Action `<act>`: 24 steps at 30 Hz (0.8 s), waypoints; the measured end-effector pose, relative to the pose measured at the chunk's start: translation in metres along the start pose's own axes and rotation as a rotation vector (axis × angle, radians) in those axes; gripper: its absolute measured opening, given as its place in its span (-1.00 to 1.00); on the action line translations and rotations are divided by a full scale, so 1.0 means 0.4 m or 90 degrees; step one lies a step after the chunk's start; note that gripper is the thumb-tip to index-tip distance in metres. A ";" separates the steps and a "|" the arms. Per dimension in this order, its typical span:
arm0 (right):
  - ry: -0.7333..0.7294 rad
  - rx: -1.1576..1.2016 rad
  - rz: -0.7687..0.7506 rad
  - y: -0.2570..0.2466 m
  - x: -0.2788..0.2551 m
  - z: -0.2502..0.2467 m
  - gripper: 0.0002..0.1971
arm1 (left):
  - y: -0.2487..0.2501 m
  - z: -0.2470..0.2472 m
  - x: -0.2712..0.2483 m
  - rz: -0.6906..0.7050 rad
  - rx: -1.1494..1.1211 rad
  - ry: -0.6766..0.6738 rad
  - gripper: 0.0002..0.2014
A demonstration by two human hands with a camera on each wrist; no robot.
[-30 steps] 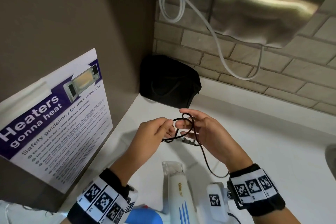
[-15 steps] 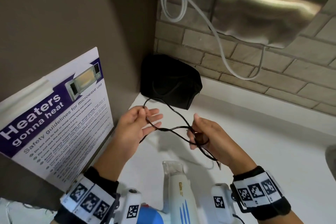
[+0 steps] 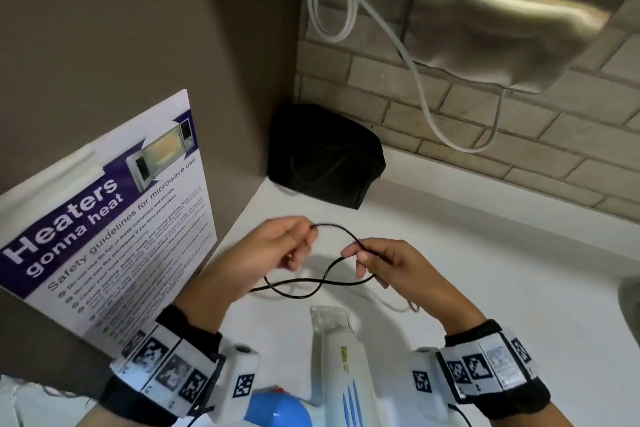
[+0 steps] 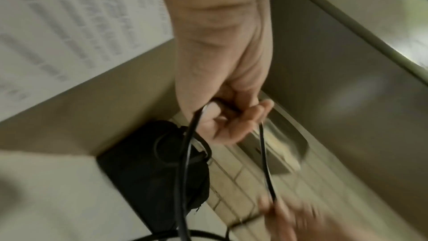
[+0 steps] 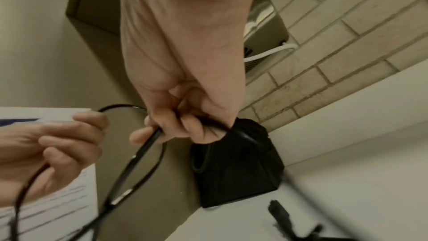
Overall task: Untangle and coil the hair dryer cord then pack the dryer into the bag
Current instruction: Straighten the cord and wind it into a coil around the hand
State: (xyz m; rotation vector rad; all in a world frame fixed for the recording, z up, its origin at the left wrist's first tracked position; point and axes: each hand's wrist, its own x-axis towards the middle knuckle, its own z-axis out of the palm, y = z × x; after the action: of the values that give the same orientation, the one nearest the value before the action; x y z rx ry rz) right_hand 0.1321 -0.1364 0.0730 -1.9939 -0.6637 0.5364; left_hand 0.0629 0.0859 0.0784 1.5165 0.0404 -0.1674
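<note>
A white hair dryer with blue stripes lies on the white counter near me, between my wrists. Its thin black cord hangs in crossing loops above the counter between my hands. My left hand pinches the cord at the top of one loop. My right hand grips the cord in curled fingers a little to the right. The black plug lies on the counter. The black bag stands in the back corner, beyond both hands.
A microwave safety poster hangs on the left wall close to my left arm. A steel hand dryer with a white cable is mounted on the brick wall above the counter. A blue object shows at the bottom edge.
My hands drew apart and then came closer again, level with each other. The cord now hangs in a figure-eight loop between them, lower over the counter.
</note>
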 end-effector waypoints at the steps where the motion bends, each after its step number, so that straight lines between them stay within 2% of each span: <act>1: 0.002 -0.001 0.011 0.011 -0.002 -0.010 -0.77 | -0.002 -0.017 0.002 0.026 -0.087 0.051 -0.65; 2: 0.011 -0.007 0.028 0.028 -0.005 -0.020 -0.76 | -0.003 -0.038 0.001 0.042 -0.173 0.083 -0.61; 3: 0.026 -0.014 0.050 0.044 -0.008 -0.028 -0.75 | -0.008 -0.059 -0.005 0.053 -0.198 0.099 -0.56; 4: 0.040 -0.025 0.070 0.058 -0.010 -0.035 -0.74 | -0.015 -0.075 -0.010 0.053 -0.156 0.107 -0.55; 6: 0.051 -0.046 0.090 0.075 -0.011 -0.041 -0.73 | -0.036 -0.086 -0.011 0.020 0.060 0.112 -0.64; 8: 0.052 -0.068 0.086 0.075 -0.006 -0.035 -0.72 | -0.057 -0.081 0.000 -0.013 0.307 0.180 -0.84; 9: 0.052 -0.079 0.076 0.072 -0.002 -0.029 -0.71 | -0.063 -0.069 0.006 -0.023 0.448 0.219 -0.72; 10: 0.052 -0.088 0.067 0.066 0.003 -0.022 -0.71 | -0.068 -0.053 0.014 -0.023 0.591 0.232 -0.48; 11: 0.050 -0.095 0.056 0.058 0.007 -0.013 -0.71 | -0.070 -0.032 0.022 -0.008 0.711 0.226 -0.33; 12: 0.046 -0.104 0.045 0.047 0.010 -0.005 -0.72 | -0.062 -0.005 0.026 0.024 0.793 0.206 -0.30; 14: 0.037 -0.112 0.016 0.026 0.014 0.008 -0.75 | -0.060 0.050 0.038 0.077 0.827 0.142 -0.46; 16: 0.027 -0.115 -0.001 0.015 0.014 0.013 -0.78 | -0.061 0.082 0.046 0.132 0.795 0.071 -0.77; 17: 0.026 -0.117 -0.001 0.016 0.012 0.014 -0.79 | -0.062 0.084 0.049 0.157 0.712 0.047 -0.82; 19: 0.037 -0.122 0.009 0.030 0.004 0.010 -0.81 | -0.044 0.073 0.046 0.175 0.394 0.058 -0.79; 21: 0.051 -0.136 0.014 0.059 -0.005 0.001 -0.86 | -0.013 0.047 0.037 0.195 0.130 0.154 -0.71; 24: 0.058 -0.102 0.045 0.104 -0.012 0.002 -0.92 | 0.043 0.015 0.020 0.215 -0.076 0.182 -0.66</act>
State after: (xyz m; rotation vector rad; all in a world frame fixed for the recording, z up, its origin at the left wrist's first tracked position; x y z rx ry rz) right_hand 0.1375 -0.1564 0.0365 -2.1842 -0.5981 0.4430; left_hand 0.0727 0.0799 0.0949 1.3963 0.0212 0.3179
